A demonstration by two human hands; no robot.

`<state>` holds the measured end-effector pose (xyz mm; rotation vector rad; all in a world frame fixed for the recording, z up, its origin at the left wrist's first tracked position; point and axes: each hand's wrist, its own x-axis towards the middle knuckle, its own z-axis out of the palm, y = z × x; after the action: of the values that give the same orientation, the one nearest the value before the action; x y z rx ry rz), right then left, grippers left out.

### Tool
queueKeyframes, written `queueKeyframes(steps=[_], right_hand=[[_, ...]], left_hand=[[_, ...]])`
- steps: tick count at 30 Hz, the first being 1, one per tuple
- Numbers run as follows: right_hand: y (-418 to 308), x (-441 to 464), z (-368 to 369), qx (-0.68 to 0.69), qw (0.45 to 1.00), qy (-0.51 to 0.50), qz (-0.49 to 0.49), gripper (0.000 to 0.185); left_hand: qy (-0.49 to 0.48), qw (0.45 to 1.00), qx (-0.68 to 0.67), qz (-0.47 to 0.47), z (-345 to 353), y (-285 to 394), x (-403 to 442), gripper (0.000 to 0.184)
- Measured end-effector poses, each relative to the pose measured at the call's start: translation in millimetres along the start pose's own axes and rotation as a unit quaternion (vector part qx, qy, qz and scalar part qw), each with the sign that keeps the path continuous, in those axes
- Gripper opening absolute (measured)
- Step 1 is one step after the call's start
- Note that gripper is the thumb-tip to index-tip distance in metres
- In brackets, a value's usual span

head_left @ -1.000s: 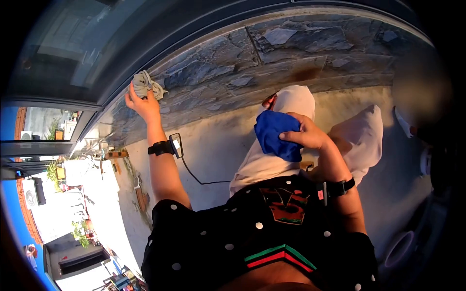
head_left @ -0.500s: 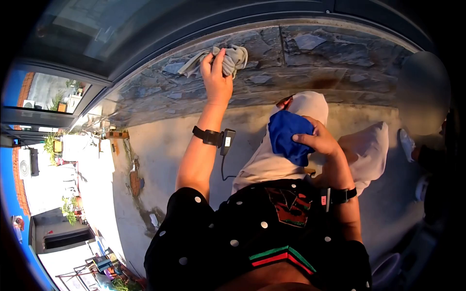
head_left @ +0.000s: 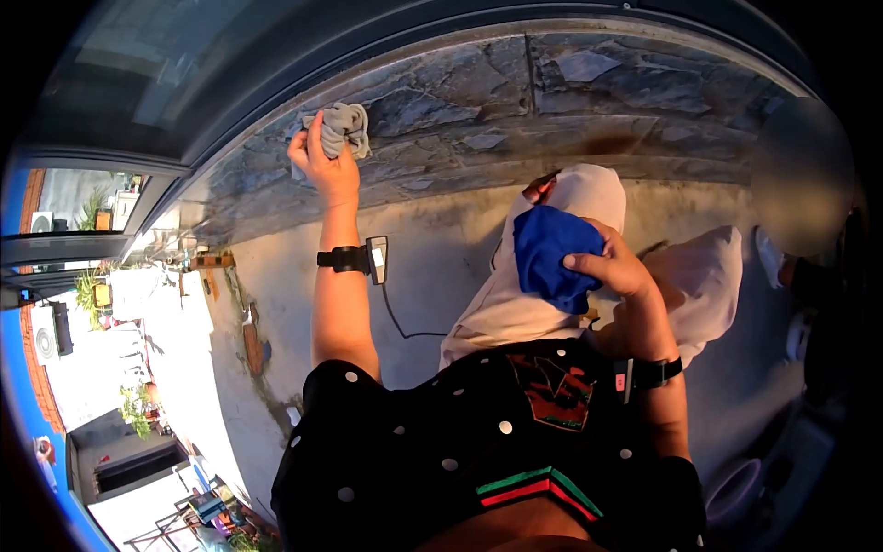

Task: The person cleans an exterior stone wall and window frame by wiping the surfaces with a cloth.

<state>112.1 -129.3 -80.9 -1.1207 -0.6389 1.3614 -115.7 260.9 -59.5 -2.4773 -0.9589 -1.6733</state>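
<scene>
A crumpled grey cloth (head_left: 346,127) is pressed against the stone-tiled wall (head_left: 441,101) by my left hand (head_left: 324,166), its fingers closed on the fabric. The arm on that side reaches out far, with a black strap and a small cabled device (head_left: 378,260) at the wrist. Close to my knee, my right hand (head_left: 614,267) grips a bunched blue cloth (head_left: 555,258), thumb on top. That cloth rests over my light trouser leg (head_left: 589,191) and hides part of it.
Above the tiles runs a dark window frame (head_left: 276,83). Bare concrete ground (head_left: 294,285) lies below the wall. Another person's shoe (head_left: 769,258) shows at the right, and a round-rimmed tub (head_left: 734,492) at the lower right. Plants (head_left: 136,411) stand in the sunlit yard.
My left hand has slid leftward along the tiled wall with the grey cloth. The right hand and blue cloth have stayed nearly in place.
</scene>
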Motion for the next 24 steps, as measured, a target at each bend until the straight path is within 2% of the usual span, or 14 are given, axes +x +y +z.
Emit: queueKeyframes(steps=[2,4,5,7,8,10,11,12,13,14,16,17,20,24], right_hand=[[-2,3,-1,0.015,1.000,-0.011,0.003,0.053],[-5,5,-2,0.015,0.999,-0.034,0.010,0.051],[-4,5,-2,0.017,0.999,-0.033,0.008,0.051],[-4,7,-2,0.018,0.999,-0.045,0.004,0.051],[-5,7,-2,0.020,0.999,-0.042,0.002,0.051],[-5,7,-1,0.021,0.999,-0.041,-0.001,0.051],[-5,7,-1,0.021,0.999,-0.040,0.000,0.051],[-3,8,-1,0.027,0.999,-0.041,0.005,0.054],[-2,10,-1,0.031,0.999,-0.043,0.012,0.058],[-2,10,-1,0.029,0.999,-0.043,0.013,0.058],[-4,10,-1,0.067,0.996,-0.052,-0.002,0.051],[-3,10,-1,0.064,0.997,-0.049,-0.003,0.051],[-1,8,-2,0.071,0.997,-0.041,-0.014,0.051],[-2,6,1,0.062,0.998,-0.023,-0.017,0.051]], left_hand=[[0.000,0.999,0.007,-0.032,-15,-55,-6,0.064],[0.098,0.951,-0.116,-0.269,-13,-113,-19,0.072],[0.096,0.952,-0.117,-0.267,-14,-110,-20,0.072],[0.083,0.930,-0.084,-0.347,-18,-91,-21,0.073],[0.080,0.931,-0.086,-0.345,-13,-81,-19,0.073],[0.074,0.905,-0.179,-0.377,-3,-57,-23,0.074],[0.066,0.911,-0.168,-0.371,7,-45,-27,0.073],[0.031,0.899,-0.266,-0.346,11,-11,-26,0.071],[0.002,0.952,-0.172,-0.255,29,-22,-40,0.063],[-0.036,0.977,-0.098,-0.188,32,18,-37,0.057],[-0.080,0.989,-0.110,-0.064,54,68,-40,0.049],[-0.106,0.984,-0.129,-0.055,61,98,-40,0.051],[-0.136,0.977,-0.155,0.052,82,153,-31,0.046],[-0.158,0.975,-0.122,0.095,80,175,-8,0.046]])
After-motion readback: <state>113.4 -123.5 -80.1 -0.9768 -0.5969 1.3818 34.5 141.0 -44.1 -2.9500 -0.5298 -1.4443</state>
